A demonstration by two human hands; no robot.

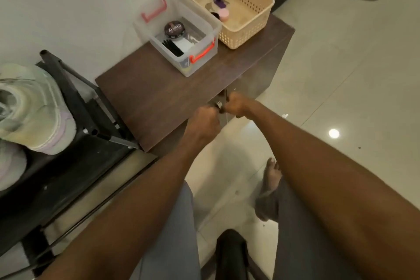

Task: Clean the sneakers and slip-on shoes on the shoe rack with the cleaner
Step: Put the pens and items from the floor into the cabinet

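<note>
Right then, you had both fists curled at the front edge of the brown cabinet [159, 98]. Your left hand [204, 120] was closed in a narrow grip just beside a small metal door handle [218, 104], though whether it held the handle you could not tell from the blur. Your right hand [236, 103] was clenched tight against the cabinet front, and what it gripped was hidden.

On the worktop behind them stood a clear plastic box [200, 29] with orange handles, a round black tin [174, 29] inside it. Touching it on the right sat a cream basket [250, 29] holding small bottles.

To your left, pale sneakers [34, 107] rested on the top of the black shoe rack [75, 157], well apart from your hands.
</note>
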